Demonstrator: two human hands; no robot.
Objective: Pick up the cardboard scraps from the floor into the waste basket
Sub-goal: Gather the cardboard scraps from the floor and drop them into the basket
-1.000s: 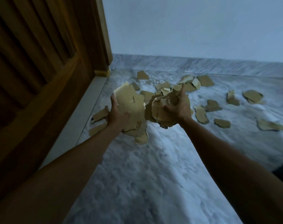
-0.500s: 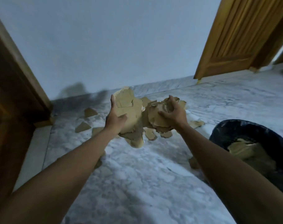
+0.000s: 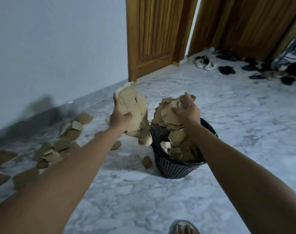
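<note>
Both hands clutch cardboard scraps: right hand [image 3: 186,112] above the waste basket [image 3: 174,168] for dropping, left hand [image 3: 120,117] seemingly just short of it

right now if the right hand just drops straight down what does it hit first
Probably the cardboard scraps piled inside the waste basket. The right hand, gripping its own bundle, looks to be above the basket's opening, though depth is unclear.

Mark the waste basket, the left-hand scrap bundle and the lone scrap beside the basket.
waste basket [image 3: 173,168]: head view, front mesh wall.
left-hand scrap bundle [image 3: 135,105]: head view, middle of top sheet.
lone scrap [image 3: 147,161]: head view, its centre, on floor.
</note>
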